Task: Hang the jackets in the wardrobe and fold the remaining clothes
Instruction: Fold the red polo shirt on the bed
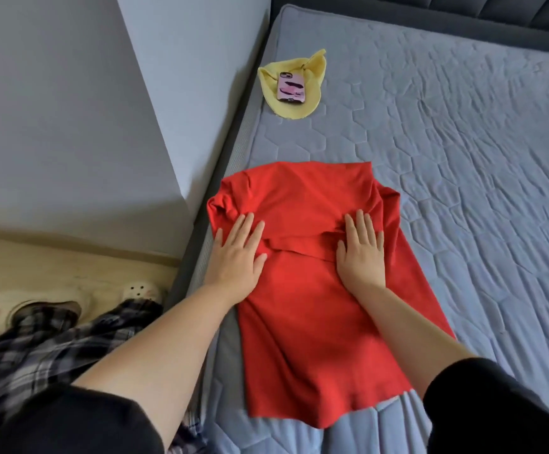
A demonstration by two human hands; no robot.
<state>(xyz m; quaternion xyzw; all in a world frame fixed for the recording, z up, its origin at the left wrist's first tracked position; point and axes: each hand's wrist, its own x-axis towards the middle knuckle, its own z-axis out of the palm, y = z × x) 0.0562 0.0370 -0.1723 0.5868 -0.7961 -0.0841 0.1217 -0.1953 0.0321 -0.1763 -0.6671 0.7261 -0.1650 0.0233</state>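
I see the grey quilted mattress (446,165) spreading out ahead of both hands and far off to the right of them, with a dark headboard (463,18) at its far edge. A grey wall (70,93) stands to the left of my left hand, and pale wooden floor (53,260) runs below it. The red shirt (315,306) lies flat on the mattress near its left edge, directly under both hands, with its sides folded in toward the middle and its lower hem reaching back toward me. My left hand (237,253) lies flat on the shirt's left fold, fingers straight and spread, pressing down. My right hand (361,250) lies the same way on the right fold, palm down, fingers straight. Well beyond the fingertips, a yellow cloth (312,70) sits crumpled on the mattress, and a phone (291,87) in a pink case rests on top of it.
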